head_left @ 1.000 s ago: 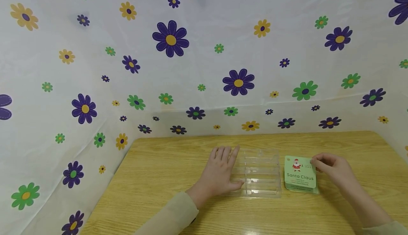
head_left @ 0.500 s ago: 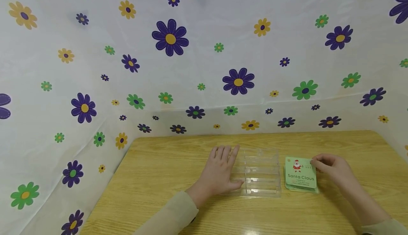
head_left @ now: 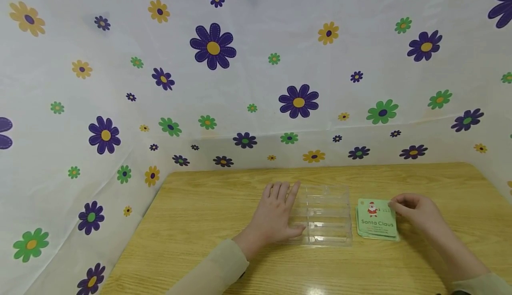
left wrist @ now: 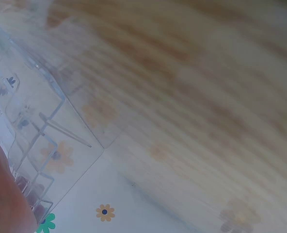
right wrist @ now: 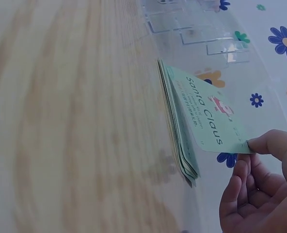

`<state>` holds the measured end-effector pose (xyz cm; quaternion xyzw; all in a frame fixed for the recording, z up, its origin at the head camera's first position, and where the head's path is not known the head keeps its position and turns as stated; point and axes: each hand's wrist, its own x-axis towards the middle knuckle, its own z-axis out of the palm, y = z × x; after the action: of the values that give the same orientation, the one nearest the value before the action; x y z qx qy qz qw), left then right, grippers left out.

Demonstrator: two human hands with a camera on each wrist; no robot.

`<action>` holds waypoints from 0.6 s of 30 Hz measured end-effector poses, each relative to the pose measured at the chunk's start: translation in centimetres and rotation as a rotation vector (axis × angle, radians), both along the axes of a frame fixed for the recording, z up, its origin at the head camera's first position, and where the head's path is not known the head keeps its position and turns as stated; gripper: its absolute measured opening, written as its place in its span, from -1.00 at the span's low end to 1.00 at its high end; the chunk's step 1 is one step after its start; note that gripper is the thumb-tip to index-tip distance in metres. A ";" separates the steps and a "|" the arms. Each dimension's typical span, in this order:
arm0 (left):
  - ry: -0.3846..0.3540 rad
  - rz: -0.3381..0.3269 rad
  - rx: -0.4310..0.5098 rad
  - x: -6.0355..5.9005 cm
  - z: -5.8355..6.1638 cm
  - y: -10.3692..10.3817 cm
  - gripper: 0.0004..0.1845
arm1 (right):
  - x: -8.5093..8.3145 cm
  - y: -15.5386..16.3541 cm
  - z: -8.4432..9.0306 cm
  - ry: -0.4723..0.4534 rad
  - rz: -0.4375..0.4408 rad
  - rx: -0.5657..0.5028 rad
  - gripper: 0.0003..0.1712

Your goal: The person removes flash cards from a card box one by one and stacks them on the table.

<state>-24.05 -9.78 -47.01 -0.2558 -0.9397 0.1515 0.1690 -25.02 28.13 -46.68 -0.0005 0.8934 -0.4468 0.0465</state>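
Note:
A clear plastic rack with stepped compartments [head_left: 330, 217] lies on the table in the head view. My left hand [head_left: 274, 217] rests on its left part with the fingers spread. In the left wrist view the rack's transparent side [left wrist: 61, 141] shows beside the edge of that hand. To the right of the rack is a stack of green cards [right wrist: 175, 131]. Its top one, a Santa Claus card [head_left: 376, 217], is pinched at a corner by the thumb and fingers of my right hand [head_left: 418, 210]. In the right wrist view that card is lifted at the pinched side, tilted above the stack.
The wood-grain table [head_left: 200, 224] reaches back to a white sheet with printed flowers [head_left: 256, 86], which hangs behind it and along both sides. Light sleeves [head_left: 216, 268] cover both forearms.
The Santa Claus card has shifted slightly toward the person over the stack, so less of the cards beneath shows at the near edge. Both hands stay almost where they were.

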 end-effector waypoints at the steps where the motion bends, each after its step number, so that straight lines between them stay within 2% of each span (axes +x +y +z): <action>1: -0.001 0.001 0.000 0.0 0.0 0.0 0.23 | 0.0 0.0 -0.1 0.008 0.000 0.005 -0.58; 7: -0.013 0.006 0.003 0.0 0.1 0.0 0.22 | -0.3 0.1 -0.4 0.058 0.007 0.047 -0.63; 18: -0.015 0.004 0.009 0.0 0.1 0.0 0.23 | -0.8 0.6 -0.6 0.092 0.062 0.126 -0.68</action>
<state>-24.01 -9.79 -46.89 -0.2543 -0.9421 0.1459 0.1628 -25.79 28.74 -47.31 -0.0460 0.9204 -0.3877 0.0192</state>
